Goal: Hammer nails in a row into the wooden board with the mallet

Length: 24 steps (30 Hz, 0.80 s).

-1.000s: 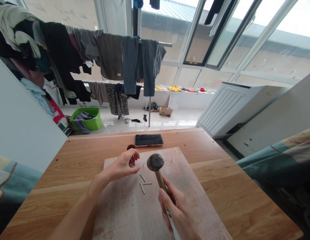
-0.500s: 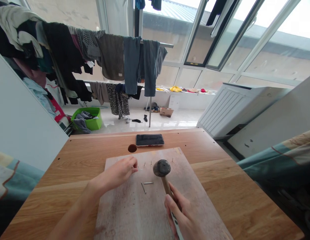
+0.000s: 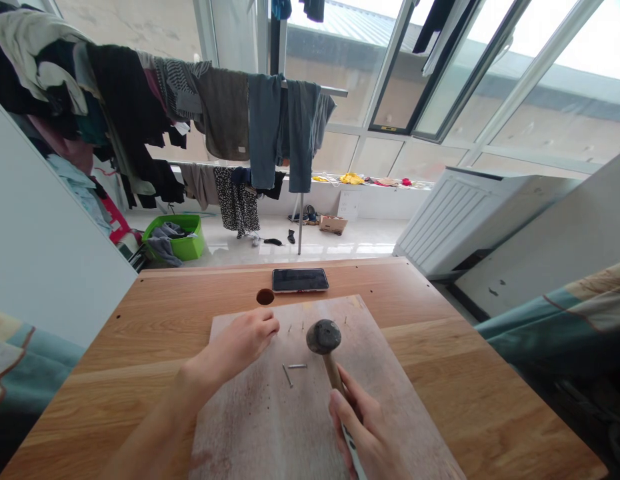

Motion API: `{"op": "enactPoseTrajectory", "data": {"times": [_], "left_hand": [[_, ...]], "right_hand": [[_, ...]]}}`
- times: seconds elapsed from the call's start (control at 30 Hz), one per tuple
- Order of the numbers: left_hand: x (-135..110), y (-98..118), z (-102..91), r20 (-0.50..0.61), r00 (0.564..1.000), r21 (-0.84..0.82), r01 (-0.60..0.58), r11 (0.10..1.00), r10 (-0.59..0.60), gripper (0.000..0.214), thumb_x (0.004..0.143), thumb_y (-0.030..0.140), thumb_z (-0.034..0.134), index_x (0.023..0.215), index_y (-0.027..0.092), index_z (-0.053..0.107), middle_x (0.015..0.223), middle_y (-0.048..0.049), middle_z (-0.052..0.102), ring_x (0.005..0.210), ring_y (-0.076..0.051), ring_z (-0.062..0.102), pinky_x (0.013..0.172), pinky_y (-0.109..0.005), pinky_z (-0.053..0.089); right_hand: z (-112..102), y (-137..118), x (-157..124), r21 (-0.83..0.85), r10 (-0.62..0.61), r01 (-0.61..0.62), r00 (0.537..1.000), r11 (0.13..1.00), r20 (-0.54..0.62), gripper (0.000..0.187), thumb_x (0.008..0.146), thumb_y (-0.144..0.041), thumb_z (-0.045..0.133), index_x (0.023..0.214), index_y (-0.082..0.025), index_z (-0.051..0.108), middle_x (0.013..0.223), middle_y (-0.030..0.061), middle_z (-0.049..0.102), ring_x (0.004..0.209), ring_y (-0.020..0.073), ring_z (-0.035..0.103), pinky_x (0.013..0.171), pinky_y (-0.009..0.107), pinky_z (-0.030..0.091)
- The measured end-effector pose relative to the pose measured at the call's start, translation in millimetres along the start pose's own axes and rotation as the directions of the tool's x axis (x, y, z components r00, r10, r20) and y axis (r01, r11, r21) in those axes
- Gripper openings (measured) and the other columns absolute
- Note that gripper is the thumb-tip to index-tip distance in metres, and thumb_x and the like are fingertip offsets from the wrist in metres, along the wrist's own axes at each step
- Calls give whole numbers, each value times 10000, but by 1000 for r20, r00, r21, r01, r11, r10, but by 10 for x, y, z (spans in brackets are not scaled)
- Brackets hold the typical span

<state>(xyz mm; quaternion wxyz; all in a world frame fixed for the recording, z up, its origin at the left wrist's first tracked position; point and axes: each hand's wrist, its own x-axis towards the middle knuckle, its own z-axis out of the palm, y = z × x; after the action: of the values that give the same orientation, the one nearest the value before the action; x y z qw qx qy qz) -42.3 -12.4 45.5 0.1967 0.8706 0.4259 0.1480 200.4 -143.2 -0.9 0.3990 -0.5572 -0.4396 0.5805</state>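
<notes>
My right hand grips the wooden handle of a hammer, whose dark round head hovers over a worn wooden board. My left hand rests on the board with fingers pinched together at their tips; whatever they hold is too small to make out. Two loose nails lie on the board between my hands. A few nails stand upright in the board near the hammer head.
The board lies on a wooden table that has a round hole and a black phone at its far side. Beyond are a laundry rack, a green basket, windows and a white radiator.
My left hand picked one loose nail from the board and lowered to pinch at the board's surface. The hammer head shifted right and slightly nearer.
</notes>
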Motion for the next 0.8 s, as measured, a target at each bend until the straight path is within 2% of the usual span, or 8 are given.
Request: {"op": "enactPoseTrajectory", "data": {"times": [0.17, 0.3, 0.37, 0.63, 0.8], "left_hand": [[18, -57, 151, -77, 997, -228, -32, 973, 15, 201, 962, 149, 505, 951, 212, 696, 948, -35, 688, 841, -179, 654, 775, -280, 478], [14, -175, 288, -150, 983, -406, 37, 913, -106, 173, 901, 196, 583, 1038, 206, 688, 824, 1, 700, 716, -150, 644, 698, -252, 498], [10, -214, 330, -174, 974, -451, 51, 891, -143, 185, 871, 215, 606, 1036, 205, 688, 803, 4, 709, 718, -153, 653, 709, -255, 510], [14, -215, 338, -192, 968, -484, 53, 874, -164, 219, 840, 227, 616, 1051, 202, 670, 788, 15, 701, 683, -138, 625, 676, -238, 485], [22, -238, 348, -218, 964, -434, 45, 900, -153, 287, 800, 142, 596, 1079, 184, 643, 773, 28, 662, 671, -130, 591, 639, -222, 443]], "right_hand": [[16, 13, 3, 14, -32, 32, 999, 999, -38, 692, 918, -662, 570, 1406, -171, 571, 529, -78, 511, 298, 69, 375, 280, 179, 312], [44, -35, 0, 15, -20, 21, 998, 1000, -54, 677, 913, -648, 579, 1386, -162, 583, 574, -76, 517, 305, 62, 389, 278, 174, 321], [74, -90, 7, 34, -8, 9, 1000, 999, -31, 674, 913, -637, 587, 1393, -165, 574, 623, -73, 525, 321, 56, 403, 280, 168, 327], [350, -407, 152, 74, -124, 117, 986, 990, 114, 531, 990, -513, 525, 1416, -198, 546, 651, -97, 476, 310, 21, 396, 282, 120, 294], [484, -399, 239, 68, -115, 105, 979, 992, 171, 486, 991, -486, 533, 1373, -188, 567, 637, -104, 478, 311, 21, 411, 278, 111, 291]]}}
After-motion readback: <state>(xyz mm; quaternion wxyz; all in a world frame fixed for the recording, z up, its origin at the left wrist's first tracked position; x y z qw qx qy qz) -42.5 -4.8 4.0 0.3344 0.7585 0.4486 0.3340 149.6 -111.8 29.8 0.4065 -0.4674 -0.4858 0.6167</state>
